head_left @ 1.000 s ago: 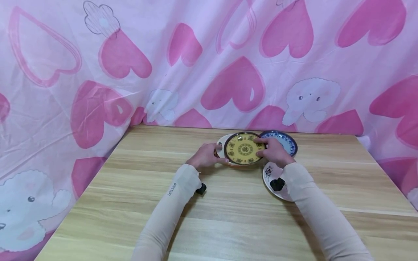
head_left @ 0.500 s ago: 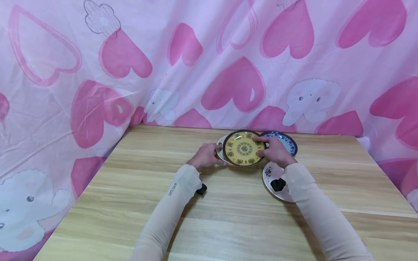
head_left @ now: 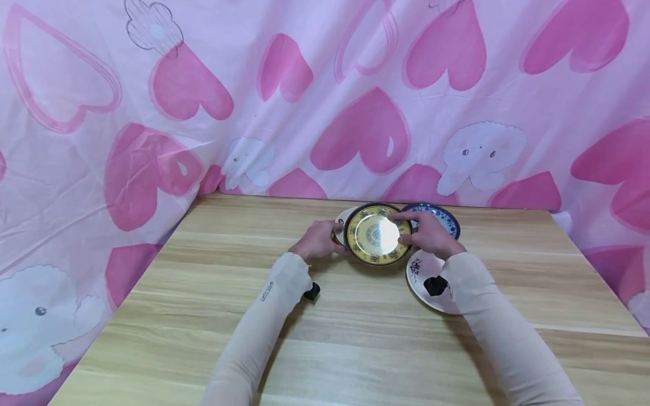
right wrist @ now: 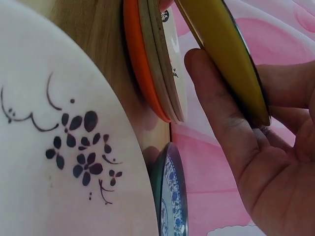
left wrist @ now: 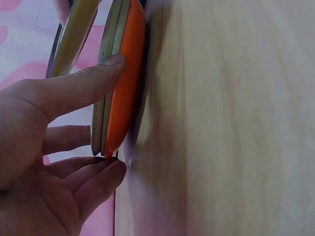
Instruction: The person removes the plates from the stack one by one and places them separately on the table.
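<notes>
My right hand (head_left: pixel 433 233) grips the right edge of a yellow plate (head_left: pixel 361 239) with a dark rim and a ring of printed figures. That plate is raised and tilted above a small stack of plates, as the right wrist view shows a gap between them. At the stack's bottom is an orange plate (left wrist: pixel 129 78), with pale plates (right wrist: pixel 160 59) piled on it. My left hand (head_left: pixel 316 239) holds the stack's left side, thumb on its near edge and fingers around the far side. From the head, the yellow plate hides most of the stack.
A blue-and-white patterned plate (head_left: pixel 448 221) lies behind my right hand. Nearer, under my right wrist, is a white plate with dark flowers (head_left: pixel 418 282). The wooden table (head_left: pixel 355 338) meets a pink heart-print curtain (head_left: pixel 355 129) at the back.
The yellow plate has shifted slightly left and toward me and changed its tilt, now catching a bright glare. My left hand has stayed at the stack, and the other plates lie as before.
</notes>
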Tool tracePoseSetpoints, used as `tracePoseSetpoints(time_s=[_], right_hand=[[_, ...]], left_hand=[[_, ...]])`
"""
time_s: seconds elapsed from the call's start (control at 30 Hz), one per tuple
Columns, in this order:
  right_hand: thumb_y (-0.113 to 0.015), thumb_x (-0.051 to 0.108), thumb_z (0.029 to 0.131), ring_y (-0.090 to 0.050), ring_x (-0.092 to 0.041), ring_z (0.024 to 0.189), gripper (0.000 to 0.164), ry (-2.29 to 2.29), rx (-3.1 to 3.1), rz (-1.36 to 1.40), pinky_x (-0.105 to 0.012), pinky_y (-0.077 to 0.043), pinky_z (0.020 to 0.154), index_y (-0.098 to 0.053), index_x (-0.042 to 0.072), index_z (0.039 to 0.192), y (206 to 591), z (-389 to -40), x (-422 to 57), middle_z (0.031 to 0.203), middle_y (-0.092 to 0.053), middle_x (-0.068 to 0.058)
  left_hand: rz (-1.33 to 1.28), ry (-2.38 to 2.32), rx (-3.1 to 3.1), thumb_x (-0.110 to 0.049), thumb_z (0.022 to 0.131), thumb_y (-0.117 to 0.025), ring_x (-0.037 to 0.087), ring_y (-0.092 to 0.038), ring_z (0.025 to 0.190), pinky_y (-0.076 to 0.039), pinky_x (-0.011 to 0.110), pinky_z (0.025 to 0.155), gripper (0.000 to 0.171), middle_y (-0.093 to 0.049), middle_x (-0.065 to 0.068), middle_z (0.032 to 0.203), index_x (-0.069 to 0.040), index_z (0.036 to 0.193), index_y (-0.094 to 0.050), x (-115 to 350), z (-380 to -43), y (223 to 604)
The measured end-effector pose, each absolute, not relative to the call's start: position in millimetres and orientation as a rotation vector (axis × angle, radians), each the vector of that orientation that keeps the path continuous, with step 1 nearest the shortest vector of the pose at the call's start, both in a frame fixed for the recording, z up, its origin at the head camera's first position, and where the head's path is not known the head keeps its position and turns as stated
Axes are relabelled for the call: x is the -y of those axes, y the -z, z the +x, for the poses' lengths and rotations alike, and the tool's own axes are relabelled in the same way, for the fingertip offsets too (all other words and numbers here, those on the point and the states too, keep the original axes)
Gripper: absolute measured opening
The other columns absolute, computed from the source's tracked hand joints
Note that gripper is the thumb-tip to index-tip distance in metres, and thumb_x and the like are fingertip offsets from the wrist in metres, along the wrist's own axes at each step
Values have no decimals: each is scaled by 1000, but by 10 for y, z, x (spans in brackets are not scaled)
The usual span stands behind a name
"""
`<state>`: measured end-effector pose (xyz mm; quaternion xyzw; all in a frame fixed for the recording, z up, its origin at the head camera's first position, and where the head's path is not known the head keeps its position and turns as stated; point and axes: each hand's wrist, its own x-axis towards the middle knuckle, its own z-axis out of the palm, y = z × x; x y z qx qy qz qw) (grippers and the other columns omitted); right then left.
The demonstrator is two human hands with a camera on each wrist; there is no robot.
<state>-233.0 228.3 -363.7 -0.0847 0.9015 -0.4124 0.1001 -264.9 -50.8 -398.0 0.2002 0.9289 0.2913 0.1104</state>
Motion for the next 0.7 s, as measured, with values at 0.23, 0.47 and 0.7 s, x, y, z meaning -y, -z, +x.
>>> tracePoseSetpoints(time_s=[0.23, 0.47, 0.7], right_hand=[[-75, 1, 83, -41, -13, 59, 62, 1146, -2651, -357, -22, -41, 53, -61, 24, 139, 3630, -2321, -2314, 147, -54, -15], [-78, -1, 80, -51, -28, 124, 62, 1044, -2662, -511, -34, -49, 90, -66, 28, 133, 3638, -2284, -2319, 145, -59, -7], [-78, -3, 78, -51, -26, 114, 61, 1016, -2578, -591, -28, -49, 84, -69, 29, 129, 3638, -2256, -2287, 142, -61, -7]], left_hand=[[571, -834, -2751, -18, 78, -85, 34, -53, 135, -41, 46, 117, 73, -59, 13, 144, -8, 143, -54, 513, -2660, 3964], [558, -826, -2756, -13, 81, -82, 35, -51, 137, -40, 47, 118, 69, -56, 13, 147, -9, 144, -53, 522, -2653, 3952], [529, -862, -2739, -12, 81, -81, 34, -50, 138, -40, 46, 118, 69, -56, 14, 148, -10, 144, -54, 528, -2652, 3959]])
